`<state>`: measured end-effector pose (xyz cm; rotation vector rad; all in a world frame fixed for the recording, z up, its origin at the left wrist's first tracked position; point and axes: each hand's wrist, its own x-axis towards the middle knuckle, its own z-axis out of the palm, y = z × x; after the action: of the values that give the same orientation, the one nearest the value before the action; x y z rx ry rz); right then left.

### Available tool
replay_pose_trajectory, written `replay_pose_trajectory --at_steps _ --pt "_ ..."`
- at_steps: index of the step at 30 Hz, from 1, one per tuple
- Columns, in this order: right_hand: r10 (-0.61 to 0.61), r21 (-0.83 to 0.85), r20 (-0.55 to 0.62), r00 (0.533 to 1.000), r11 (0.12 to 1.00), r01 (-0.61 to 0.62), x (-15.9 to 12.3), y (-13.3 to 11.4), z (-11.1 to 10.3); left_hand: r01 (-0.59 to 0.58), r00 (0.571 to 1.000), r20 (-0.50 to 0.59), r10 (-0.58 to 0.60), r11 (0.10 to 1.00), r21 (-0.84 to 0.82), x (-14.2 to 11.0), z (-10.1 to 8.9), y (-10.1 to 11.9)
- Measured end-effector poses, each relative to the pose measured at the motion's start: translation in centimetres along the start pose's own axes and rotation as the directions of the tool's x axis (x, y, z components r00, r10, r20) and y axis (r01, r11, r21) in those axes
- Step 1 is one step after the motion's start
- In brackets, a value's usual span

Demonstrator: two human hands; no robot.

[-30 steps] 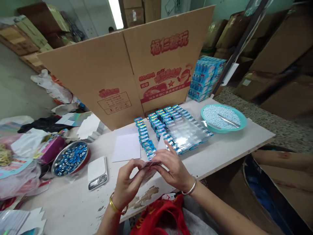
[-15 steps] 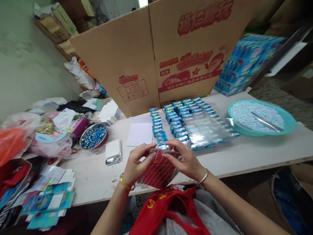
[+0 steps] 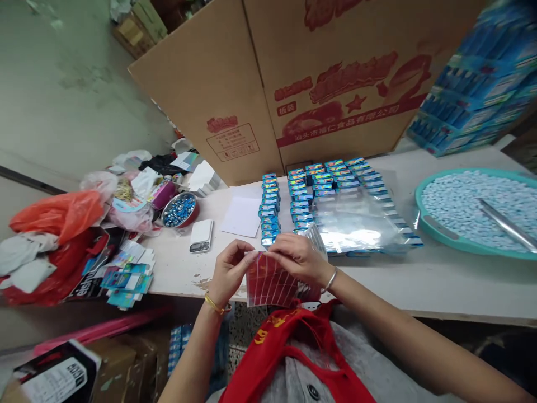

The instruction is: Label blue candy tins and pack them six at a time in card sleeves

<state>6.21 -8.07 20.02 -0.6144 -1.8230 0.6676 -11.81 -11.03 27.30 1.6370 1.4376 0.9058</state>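
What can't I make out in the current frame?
All in the head view:
Gridded sheet: held edge partly hidden by the left hand and right hand.
Blue boxes: some obscured by glare on the clear plastic.
Carton: upper lettering cut by top edge.
Teal basin: cut by right edge.
White device: panel markings too small.

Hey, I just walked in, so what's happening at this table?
A person's bare left hand and right hand pinch the top edge of a clear plastic sheet with a white grid. Beyond them, small blue boxes stand in rows on the white table. A teal basin of pale tablets sits to the right.
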Motion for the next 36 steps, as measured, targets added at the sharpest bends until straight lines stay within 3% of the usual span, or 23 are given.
replay_pose_trajectory --at_steps 3,5,8,11,17,22,25,27,30,33,34,36 --pt "-0.055 0.072 0.027 0.998 0.996 0.053 -0.5 0.9 -0.7 0.013 0.998 -0.058 -0.008 0.996 0.087 -0.9 1.2 0.6" --pt "-0.077 0.095 0.048 0.996 0.993 0.072 -0.9 1.7 -1.0 0.041 0.988 -0.152 -0.024 0.993 0.110 -1.5 1.5 0.8" --pt "-0.084 0.074 0.077 0.994 0.994 0.078 -1.1 2.7 -1.0 0.095 0.948 -0.311 -0.065 0.992 0.083 -2.1 1.1 0.7" --pt "-0.104 0.066 0.106 0.989 0.993 0.098 -1.0 3.3 0.0 0.163 0.913 -0.384 -0.142 0.986 0.023 -2.5 0.1 0.2" --pt "-0.030 0.041 0.143 0.989 0.999 0.025 -0.6 4.3 3.4 0.263 0.862 -0.429 -0.269 0.962 -0.076 -2.1 -2.3 -1.9" --pt "0.040 0.045 0.259 0.965 0.998 -0.054 0.1 6.0 4.8 0.311 0.843 -0.418 -0.340 0.940 -0.137 -0.6 -4.0 -4.6" --pt "0.079 0.033 0.315 0.946 0.995 -0.094 0.9 7.4 6.0 0.321 0.842 -0.415 -0.344 0.939 -0.126 0.6 -5.4 -7.1" --pt "0.117 0.003 0.334 0.935 0.992 -0.125 1.4 8.5 7.1 0.314 0.861 -0.414 -0.297 0.949 -0.026 1.5 -6.5 -8.8" --pt "0.160 -0.037 0.364 0.918 0.987 -0.157 2.1 10.0 9.0 0.230 0.919 -0.384 -0.090 0.914 0.335 2.8 -7.7 -10.7" --pt "0.183 -0.047 0.404 0.896 0.983 -0.179 3.2 11.1 10.8 0.046 0.971 -0.203 0.128 0.733 0.679 4.2 -7.9 -11.5" --pt "0.187 -0.053 0.418 0.889 0.982 -0.182 3.7 11.4 11.3 -0.020 0.985 -0.104 0.138 0.689 0.724 4.7 -7.7 -11.7" --pt "0.185 -0.072 0.449 0.874 0.983 -0.171 4.7 11.9 11.9 -0.115 0.993 0.088 0.075 0.690 0.715 5.7 -7.4 -12.1"
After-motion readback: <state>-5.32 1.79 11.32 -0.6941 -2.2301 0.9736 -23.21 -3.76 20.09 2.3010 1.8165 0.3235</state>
